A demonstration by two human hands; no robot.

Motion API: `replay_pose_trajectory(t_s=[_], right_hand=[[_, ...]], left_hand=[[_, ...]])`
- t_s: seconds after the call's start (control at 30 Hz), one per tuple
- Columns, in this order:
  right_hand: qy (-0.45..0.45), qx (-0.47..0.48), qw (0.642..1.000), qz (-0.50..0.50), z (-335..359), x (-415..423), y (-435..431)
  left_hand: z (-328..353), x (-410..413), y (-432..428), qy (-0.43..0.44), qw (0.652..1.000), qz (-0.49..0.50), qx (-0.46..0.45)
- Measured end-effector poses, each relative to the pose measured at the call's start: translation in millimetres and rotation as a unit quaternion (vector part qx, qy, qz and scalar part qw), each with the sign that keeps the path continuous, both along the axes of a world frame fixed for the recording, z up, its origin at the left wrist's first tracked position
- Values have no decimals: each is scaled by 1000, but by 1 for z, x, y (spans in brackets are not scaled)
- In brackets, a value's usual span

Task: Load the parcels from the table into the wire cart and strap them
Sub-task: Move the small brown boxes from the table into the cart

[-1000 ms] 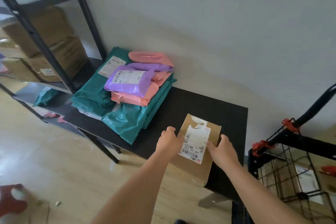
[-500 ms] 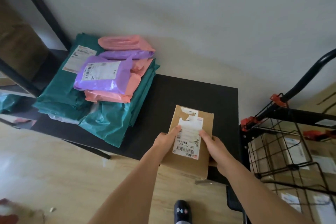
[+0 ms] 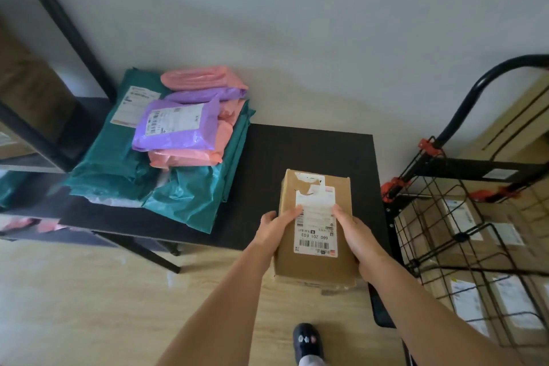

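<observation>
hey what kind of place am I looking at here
Probably a small parcel sorting or storage room: labelled mailer bags piled on a black table, a wire cart holding labelled boxes, and shelving with more cartons.

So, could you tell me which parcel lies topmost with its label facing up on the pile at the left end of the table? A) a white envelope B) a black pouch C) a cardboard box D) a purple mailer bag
D: the purple mailer bag lies label-up on the pink bags and green bags, while both hands grip the only cardboard box at the table's near edge.
</observation>
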State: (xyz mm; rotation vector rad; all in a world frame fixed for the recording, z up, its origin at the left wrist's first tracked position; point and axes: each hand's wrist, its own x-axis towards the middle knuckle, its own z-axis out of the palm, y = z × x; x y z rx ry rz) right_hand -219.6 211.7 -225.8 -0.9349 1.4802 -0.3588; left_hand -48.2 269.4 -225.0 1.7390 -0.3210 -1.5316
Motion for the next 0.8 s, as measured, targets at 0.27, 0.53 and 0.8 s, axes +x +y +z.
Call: replay_pose_trajectory(t_s=[0.27,0.53,0.8], right_hand=[[-10,-35,998,-59,25,-35,33],[-65,-50,992,-99,41,-107,61],[-72,-60,987,-129,44,-192,78]], left_hand=[[15,-27,14,50,995,-48,-71],[28,-89,3,62,986,-104,-112],[29,-175,0,65,984,-120,-113]])
